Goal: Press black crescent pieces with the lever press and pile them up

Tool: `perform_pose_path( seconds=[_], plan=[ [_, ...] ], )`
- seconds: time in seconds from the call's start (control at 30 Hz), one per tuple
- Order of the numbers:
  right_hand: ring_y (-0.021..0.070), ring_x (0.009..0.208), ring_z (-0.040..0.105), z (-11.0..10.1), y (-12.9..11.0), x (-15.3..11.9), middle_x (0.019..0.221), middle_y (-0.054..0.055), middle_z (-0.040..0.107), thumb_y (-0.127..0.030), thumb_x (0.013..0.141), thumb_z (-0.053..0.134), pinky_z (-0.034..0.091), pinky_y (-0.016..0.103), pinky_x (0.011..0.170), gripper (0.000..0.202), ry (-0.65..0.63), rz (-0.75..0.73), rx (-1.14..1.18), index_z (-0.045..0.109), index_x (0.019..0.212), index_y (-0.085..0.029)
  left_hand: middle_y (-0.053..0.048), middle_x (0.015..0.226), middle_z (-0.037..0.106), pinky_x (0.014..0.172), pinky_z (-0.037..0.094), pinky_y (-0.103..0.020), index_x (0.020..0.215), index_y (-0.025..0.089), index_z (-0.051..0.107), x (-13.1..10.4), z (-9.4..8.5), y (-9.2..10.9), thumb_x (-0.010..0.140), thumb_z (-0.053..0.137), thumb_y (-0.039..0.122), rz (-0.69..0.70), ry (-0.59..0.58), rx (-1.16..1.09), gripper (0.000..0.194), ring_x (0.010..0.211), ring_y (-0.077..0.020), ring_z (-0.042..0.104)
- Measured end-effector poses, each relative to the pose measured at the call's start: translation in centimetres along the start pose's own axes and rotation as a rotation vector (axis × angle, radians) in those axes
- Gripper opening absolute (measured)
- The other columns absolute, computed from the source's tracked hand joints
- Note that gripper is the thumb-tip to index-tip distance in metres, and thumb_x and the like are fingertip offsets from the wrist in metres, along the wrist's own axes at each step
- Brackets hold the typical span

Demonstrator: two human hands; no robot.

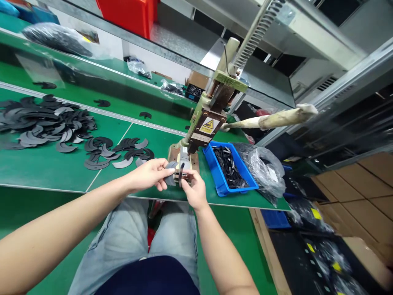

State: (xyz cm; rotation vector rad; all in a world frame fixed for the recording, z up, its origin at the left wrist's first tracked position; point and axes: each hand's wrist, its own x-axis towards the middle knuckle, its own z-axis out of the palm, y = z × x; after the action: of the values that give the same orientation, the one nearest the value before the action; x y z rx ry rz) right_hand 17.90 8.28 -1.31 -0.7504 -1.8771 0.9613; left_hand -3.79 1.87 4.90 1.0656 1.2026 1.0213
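Grey crescent piece (pixel 170 180) pinched in my left hand (pixel 152 174), dark curved piece (pixel 181 176) in my right hand (pixel 195 191), both at the press (pixel 202 127) front; fingertip-thin hold could let either slip, and a dropping lever (pixel 273 119) could nip me

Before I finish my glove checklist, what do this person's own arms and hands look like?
The left hand and right hand wear no gloves. No watch or bracelet shows, and the left forearm and right forearm are sleeveless.
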Motion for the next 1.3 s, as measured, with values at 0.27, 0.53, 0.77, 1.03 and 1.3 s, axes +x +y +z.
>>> perform_pose_path(
  seconds=[0.27, 0.53, 0.77, 1.03, 1.3],
  plan=[
    [0.0209, 0.098, 0.075, -0.2, -2.3, -0.8, 0.106, 0.006, 0.08, -0.039, 0.097, 0.068, 0.06, 0.039, 0.094, 0.019, -0.036, -0.084, -0.13, 0.072, 0.108, -0.024, 0.0, 0.063, 0.067, 0.052, 0.053, -0.026, 0.087, 0.022, 0.053, -1.5, 0.0, -1.6, 0.088, 0.072, 0.067, 0.014, 0.019, 0.116, 0.049, 0.057, -0.0182, 0.069],
    [0.0231, 0.099, 0.075, -1.3, -2.7, -1.7, 0.105, 0.009, 0.08, -0.035, 0.099, 0.064, 0.059, 0.04, 0.093, 0.018, -0.05, -0.178, -0.339, 0.071, 0.108, -0.022, -0.002, 0.085, 0.065, 0.073, 0.047, -0.032, 0.083, 0.021, 0.066, -2.4, 1.5, -1.0, 0.1, 0.059, 0.055, 0.428, 0.185, 0.724, 0.039, 0.079, -0.0183, 0.06],
    [0.0211, 0.094, 0.075, -1.8, -1.9, -1.8, 0.103, 0.008, 0.081, -0.035, 0.101, 0.062, 0.06, 0.037, 0.087, 0.017, -0.079, -0.253, -0.398, 0.071, 0.108, -0.022, 0.001, 0.073, 0.055, 0.063, 0.037, -0.03, 0.068, 0.02, 0.054, -2.1, 3.2, -0.9, 0.101, 0.055, 0.053, 0.337, 0.13, 0.683, 0.047, 0.066, -0.0145, 0.05],
    [0.0205, 0.092, 0.074, -2.4, -1.8, -2.8, 0.1, 0.008, 0.08, -0.027, 0.1, 0.061, 0.061, 0.038, 0.084, 0.013, -0.061, -0.324, -0.31, 0.07, 0.108, -0.023, 0.005, 0.064, 0.037, 0.056, 0.025, -0.028, 0.067, 0.02, 0.047, -1.2, 3.4, -2.3, 0.097, 0.057, 0.062, 0.167, 0.033, 0.449, 0.052, 0.06, -0.0121, 0.034],
    [0.0184, 0.097, 0.074, -3.5, -1.4, -4.0, 0.105, 0.006, 0.078, -0.027, 0.1, 0.062, 0.061, 0.036, 0.09, 0.014, 0.109, -0.201, -0.16, 0.071, 0.111, -0.024, 0.004, 0.073, 0.052, 0.059, 0.037, -0.023, 0.084, 0.019, 0.058, 0.1, 3.5, -2.2, 0.086, 0.073, 0.067, 0.141, 0.145, -0.007, 0.051, 0.064, -0.0112, 0.046]
  ],
)
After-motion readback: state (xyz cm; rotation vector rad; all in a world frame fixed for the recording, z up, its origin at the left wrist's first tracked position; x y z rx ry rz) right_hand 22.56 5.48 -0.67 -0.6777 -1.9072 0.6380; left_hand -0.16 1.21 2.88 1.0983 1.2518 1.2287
